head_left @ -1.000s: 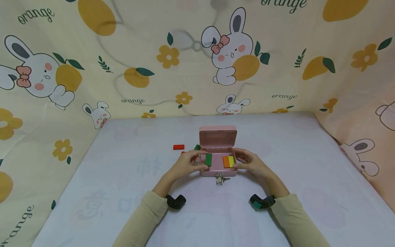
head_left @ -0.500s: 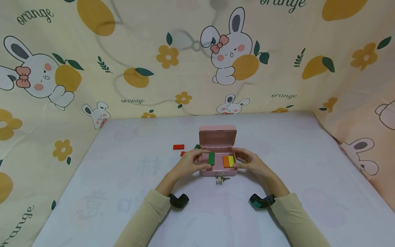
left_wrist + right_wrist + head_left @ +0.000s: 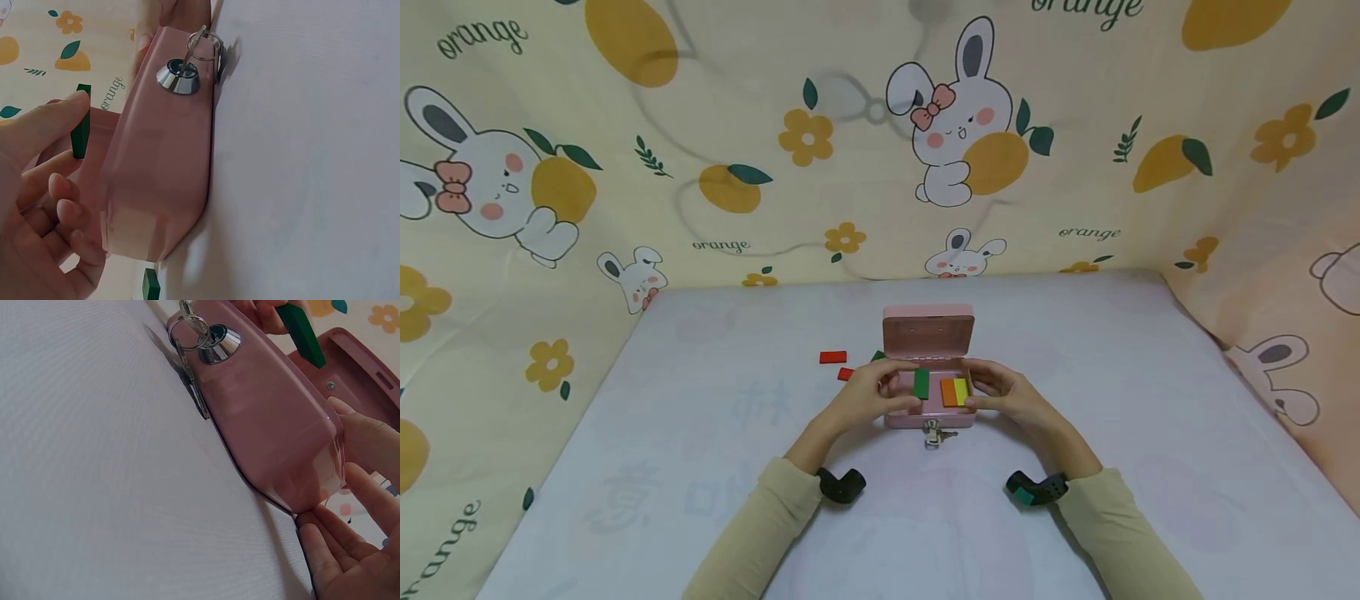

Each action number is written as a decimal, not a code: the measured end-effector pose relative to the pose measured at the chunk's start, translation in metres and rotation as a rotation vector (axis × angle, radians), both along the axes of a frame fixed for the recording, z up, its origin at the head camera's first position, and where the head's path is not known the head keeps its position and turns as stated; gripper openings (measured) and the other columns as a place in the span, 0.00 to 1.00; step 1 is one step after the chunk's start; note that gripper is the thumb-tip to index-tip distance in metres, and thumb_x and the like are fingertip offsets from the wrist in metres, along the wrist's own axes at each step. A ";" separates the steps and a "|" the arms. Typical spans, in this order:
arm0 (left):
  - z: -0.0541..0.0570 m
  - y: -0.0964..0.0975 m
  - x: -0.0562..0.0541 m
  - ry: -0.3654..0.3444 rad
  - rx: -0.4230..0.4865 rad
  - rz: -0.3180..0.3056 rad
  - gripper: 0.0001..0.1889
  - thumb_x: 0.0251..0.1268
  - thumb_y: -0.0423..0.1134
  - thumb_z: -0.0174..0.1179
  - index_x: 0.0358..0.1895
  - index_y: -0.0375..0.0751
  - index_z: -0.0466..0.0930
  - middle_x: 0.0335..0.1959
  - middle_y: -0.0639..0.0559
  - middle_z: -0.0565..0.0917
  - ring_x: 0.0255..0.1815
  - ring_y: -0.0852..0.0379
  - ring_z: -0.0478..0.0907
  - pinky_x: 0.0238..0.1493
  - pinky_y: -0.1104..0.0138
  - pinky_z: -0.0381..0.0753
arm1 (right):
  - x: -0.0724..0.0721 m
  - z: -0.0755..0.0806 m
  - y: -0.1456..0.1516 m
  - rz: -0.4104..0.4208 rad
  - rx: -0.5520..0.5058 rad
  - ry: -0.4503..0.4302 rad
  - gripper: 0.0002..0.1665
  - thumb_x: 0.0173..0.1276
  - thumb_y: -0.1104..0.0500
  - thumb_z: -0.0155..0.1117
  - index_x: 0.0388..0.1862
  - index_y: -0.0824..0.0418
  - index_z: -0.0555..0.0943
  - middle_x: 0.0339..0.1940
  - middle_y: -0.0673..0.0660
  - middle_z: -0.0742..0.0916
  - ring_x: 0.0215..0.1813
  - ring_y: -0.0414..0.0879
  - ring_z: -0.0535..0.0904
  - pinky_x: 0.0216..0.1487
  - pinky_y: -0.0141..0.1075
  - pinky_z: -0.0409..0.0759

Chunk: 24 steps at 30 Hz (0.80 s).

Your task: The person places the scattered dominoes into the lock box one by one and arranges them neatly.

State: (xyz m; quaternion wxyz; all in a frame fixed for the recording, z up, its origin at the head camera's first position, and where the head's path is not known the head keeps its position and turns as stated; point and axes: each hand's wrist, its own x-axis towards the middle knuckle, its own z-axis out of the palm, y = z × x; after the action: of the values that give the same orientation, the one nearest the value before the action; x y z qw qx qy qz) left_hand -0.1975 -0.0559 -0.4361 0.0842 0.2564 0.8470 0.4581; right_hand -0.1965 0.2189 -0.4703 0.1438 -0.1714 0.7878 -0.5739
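A small pink metal cash box (image 3: pixel 910 422) sits on the table with its lid (image 3: pixel 928 332) raised. My left hand (image 3: pixel 867 393) pinches a green block (image 3: pixel 921 384) between thumb and index finger, upright over the box's inside; in the left wrist view the other fingers are loosely bent. Inside the box at the right, an orange block (image 3: pixel 949 393) and a yellow block (image 3: pixel 962 392) stand side by side. My right hand (image 3: pixel 1017 402) holds the box's right end, thumb at the rim and fingers against the outer wall in the right wrist view.
A keyring with keys (image 3: pixel 205 44) hangs from the lock (image 3: pixel 178 76) at the box's front. Left of the box lie a red block (image 3: pixel 832 357), a second red block (image 3: pixel 846 374) partly behind my left hand and a green block (image 3: pixel 877 356). A printed cloth backs the white table.
My left hand has moved to the right with the green block, from the box's left side toward its middle. The right hand stays at the box's right end.
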 end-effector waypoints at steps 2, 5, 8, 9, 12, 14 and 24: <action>-0.001 0.001 0.000 -0.004 -0.003 0.000 0.26 0.56 0.41 0.69 0.60 0.45 0.77 0.28 0.48 0.71 0.32 0.59 0.67 0.31 0.75 0.64 | 0.000 0.000 0.000 0.003 -0.014 -0.006 0.40 0.65 0.61 0.65 0.72 0.68 0.60 0.73 0.71 0.66 0.74 0.68 0.60 0.70 0.53 0.61; -0.002 0.003 -0.001 -0.007 -0.006 -0.003 0.26 0.56 0.42 0.70 0.60 0.45 0.77 0.28 0.49 0.71 0.33 0.59 0.67 0.32 0.75 0.65 | 0.000 -0.001 0.000 0.006 -0.025 -0.008 0.40 0.65 0.60 0.66 0.72 0.68 0.61 0.73 0.70 0.66 0.74 0.68 0.60 0.71 0.47 0.65; -0.003 0.004 -0.002 -0.006 -0.008 -0.008 0.27 0.55 0.42 0.70 0.60 0.45 0.77 0.28 0.48 0.71 0.33 0.59 0.67 0.32 0.75 0.65 | -0.001 -0.001 0.000 0.008 -0.036 -0.008 0.40 0.65 0.61 0.65 0.72 0.69 0.61 0.73 0.71 0.66 0.74 0.68 0.60 0.70 0.44 0.66; -0.003 0.005 -0.002 -0.008 -0.006 -0.008 0.26 0.55 0.42 0.70 0.60 0.45 0.77 0.28 0.48 0.71 0.33 0.59 0.67 0.32 0.75 0.65 | -0.001 -0.001 0.000 0.010 -0.039 -0.009 0.40 0.65 0.61 0.65 0.72 0.69 0.61 0.73 0.71 0.66 0.74 0.68 0.60 0.70 0.43 0.67; -0.004 0.006 -0.002 -0.011 -0.007 -0.008 0.26 0.55 0.42 0.70 0.59 0.44 0.77 0.28 0.48 0.71 0.32 0.59 0.66 0.32 0.75 0.65 | -0.001 -0.001 0.000 0.015 -0.044 -0.009 0.40 0.65 0.61 0.65 0.72 0.69 0.61 0.73 0.71 0.66 0.74 0.68 0.60 0.70 0.45 0.67; -0.004 0.007 -0.002 -0.013 -0.014 -0.006 0.26 0.55 0.43 0.70 0.59 0.44 0.78 0.28 0.48 0.70 0.32 0.59 0.66 0.32 0.75 0.65 | -0.001 -0.001 0.000 0.018 -0.046 -0.007 0.40 0.65 0.61 0.65 0.72 0.70 0.61 0.73 0.72 0.66 0.74 0.68 0.60 0.70 0.43 0.68; -0.004 0.013 -0.004 0.006 -0.087 -0.006 0.26 0.56 0.45 0.69 0.59 0.47 0.77 0.27 0.54 0.68 0.32 0.60 0.66 0.32 0.74 0.64 | 0.000 -0.001 0.000 0.017 -0.057 -0.009 0.40 0.65 0.61 0.65 0.71 0.70 0.61 0.72 0.73 0.66 0.74 0.69 0.59 0.68 0.37 0.72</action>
State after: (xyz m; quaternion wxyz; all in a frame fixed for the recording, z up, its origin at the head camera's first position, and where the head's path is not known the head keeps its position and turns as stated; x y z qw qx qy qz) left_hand -0.2014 -0.0433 -0.4403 0.0942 0.2567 0.8656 0.4195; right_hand -0.1968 0.2194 -0.4715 0.1472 -0.1795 0.7689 -0.5958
